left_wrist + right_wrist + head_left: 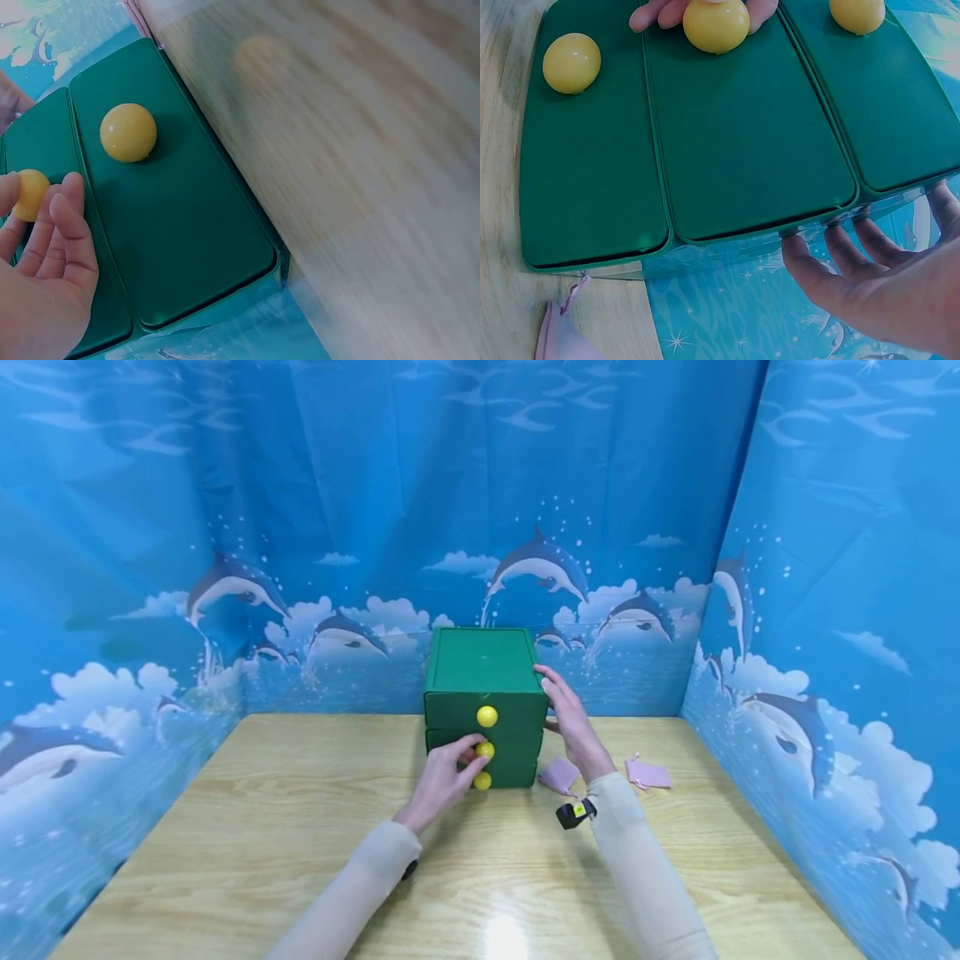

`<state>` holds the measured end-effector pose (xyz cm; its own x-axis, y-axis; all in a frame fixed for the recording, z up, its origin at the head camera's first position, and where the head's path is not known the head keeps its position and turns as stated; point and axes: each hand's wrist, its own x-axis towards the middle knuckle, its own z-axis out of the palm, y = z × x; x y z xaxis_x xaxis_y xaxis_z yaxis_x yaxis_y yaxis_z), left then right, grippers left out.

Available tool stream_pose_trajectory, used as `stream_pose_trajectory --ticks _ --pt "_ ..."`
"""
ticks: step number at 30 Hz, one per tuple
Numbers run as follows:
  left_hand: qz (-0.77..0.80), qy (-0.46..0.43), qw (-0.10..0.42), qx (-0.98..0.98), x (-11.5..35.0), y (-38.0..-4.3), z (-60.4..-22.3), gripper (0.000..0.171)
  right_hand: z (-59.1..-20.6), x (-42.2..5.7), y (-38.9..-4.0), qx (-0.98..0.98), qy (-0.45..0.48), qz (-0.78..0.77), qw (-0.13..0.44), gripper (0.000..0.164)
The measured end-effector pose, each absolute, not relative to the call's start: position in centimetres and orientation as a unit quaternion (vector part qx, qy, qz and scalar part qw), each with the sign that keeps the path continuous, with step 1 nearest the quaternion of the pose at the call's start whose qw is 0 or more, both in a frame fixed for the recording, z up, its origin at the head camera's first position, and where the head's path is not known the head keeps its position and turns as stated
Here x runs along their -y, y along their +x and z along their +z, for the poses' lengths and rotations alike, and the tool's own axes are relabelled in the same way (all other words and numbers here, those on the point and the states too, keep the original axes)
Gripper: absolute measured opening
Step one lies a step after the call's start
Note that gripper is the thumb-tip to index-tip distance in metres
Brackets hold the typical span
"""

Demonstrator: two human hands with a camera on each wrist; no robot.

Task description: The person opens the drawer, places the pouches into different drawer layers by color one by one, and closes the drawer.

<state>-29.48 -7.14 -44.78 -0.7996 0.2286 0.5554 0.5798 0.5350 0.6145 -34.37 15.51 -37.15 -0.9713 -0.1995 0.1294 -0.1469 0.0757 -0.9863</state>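
Note:
A green drawer box (483, 660) with three stacked drawers stands on the wooden table, its fronts looking flush. Each drawer carries a round yellow knob. My left hand (438, 781) pinches the middle knob (31, 196) between thumb and fingers. Above it is the top knob (487, 717), and below it the bottom knob (128, 133). Against the box's right side rests my right hand (573, 727), its fingers extended; the right wrist view shows those fingertips (795, 247) along the side edge.
Two lilac drawstring pouches lie on the table to the right: one pouch (559, 775) beside the box, the other pouch (648, 774) farther right. Blue dolphin-print curtains (337, 527) enclose the table (300, 793) at the back and sides.

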Motion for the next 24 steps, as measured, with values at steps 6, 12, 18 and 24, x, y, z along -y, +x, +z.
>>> stream_pose_trajectory --ticks 6,12,18,24 --pt "-0.410 -0.243 0.208 0.854 7.26 -29.64 -44.68 0.023 -36.80 -15.56 -34.17 -0.730 -0.117 -0.672 0.035 0.049" --pt "-0.409 -0.244 0.198 0.856 7.38 -29.59 -44.49 0.023 -36.92 -15.48 -34.35 -0.735 -0.120 -0.667 0.025 0.051" --pt "-0.413 -0.248 0.193 0.855 7.36 -29.43 -44.44 0.023 -36.87 -15.54 -34.43 -0.739 -0.120 -0.662 0.020 0.051" --pt "-0.410 -0.256 0.206 0.851 7.37 -29.49 -44.63 0.024 -36.80 -15.69 -34.67 -0.736 -0.114 -0.666 0.028 0.049"
